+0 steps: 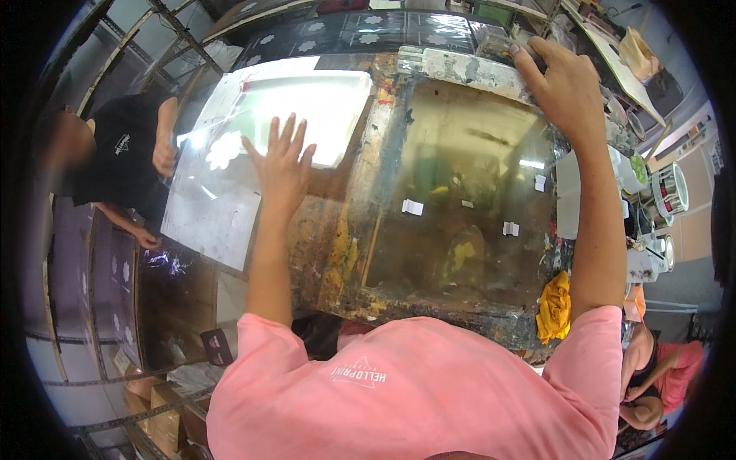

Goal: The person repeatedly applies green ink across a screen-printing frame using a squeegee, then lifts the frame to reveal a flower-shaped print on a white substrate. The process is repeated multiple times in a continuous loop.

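Observation:
My left hand (282, 170) is open with its fingers spread, over the near edge of a bright white rectangular panel (341, 115) and beside a white flower shape (224, 150). That shape shows on a shiny clear sheet (203, 230) to the left. At the far right, my right hand (563, 92) has its fingers bent over the end of a paint-stained frame's pale far bar (460, 70). Within the frame is a glossy brownish see-through panel (437, 253), with small white pieces (412, 208) on it.
A person in black (126, 146) stands at the left, hands near the clear sheet. A yellow cloth (554, 307) lies by the frame's near right corner. Tubs and cans (668, 190) stand to the right. Dark flower-printed sheets (360, 34) lie beyond; another person (667, 372) is at lower right.

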A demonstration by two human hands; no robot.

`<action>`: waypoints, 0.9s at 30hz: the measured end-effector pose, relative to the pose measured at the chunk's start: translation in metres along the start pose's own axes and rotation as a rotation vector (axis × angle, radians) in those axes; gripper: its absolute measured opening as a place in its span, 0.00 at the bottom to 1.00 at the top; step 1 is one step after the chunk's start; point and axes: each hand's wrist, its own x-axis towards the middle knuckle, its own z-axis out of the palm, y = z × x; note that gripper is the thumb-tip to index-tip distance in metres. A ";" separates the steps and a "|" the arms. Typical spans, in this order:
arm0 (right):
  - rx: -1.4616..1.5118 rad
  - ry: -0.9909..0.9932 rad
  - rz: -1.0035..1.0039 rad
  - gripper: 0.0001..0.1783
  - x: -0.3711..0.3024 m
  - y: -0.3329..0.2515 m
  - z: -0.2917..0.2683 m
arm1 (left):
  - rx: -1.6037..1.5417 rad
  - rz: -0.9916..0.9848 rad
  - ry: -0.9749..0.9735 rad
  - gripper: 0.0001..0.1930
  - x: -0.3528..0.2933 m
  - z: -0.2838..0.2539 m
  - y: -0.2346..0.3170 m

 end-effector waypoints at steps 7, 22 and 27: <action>0.002 0.004 -0.022 0.26 -0.010 -0.001 0.002 | -0.019 -0.120 -0.301 0.30 0.001 0.035 0.000; 0.050 0.001 0.020 0.29 0.007 0.007 0.000 | -0.572 0.066 -0.315 0.28 0.026 -0.014 0.127; 0.040 0.050 -0.010 0.29 0.007 0.005 -0.002 | -0.550 0.401 -0.482 0.43 -0.011 0.023 0.237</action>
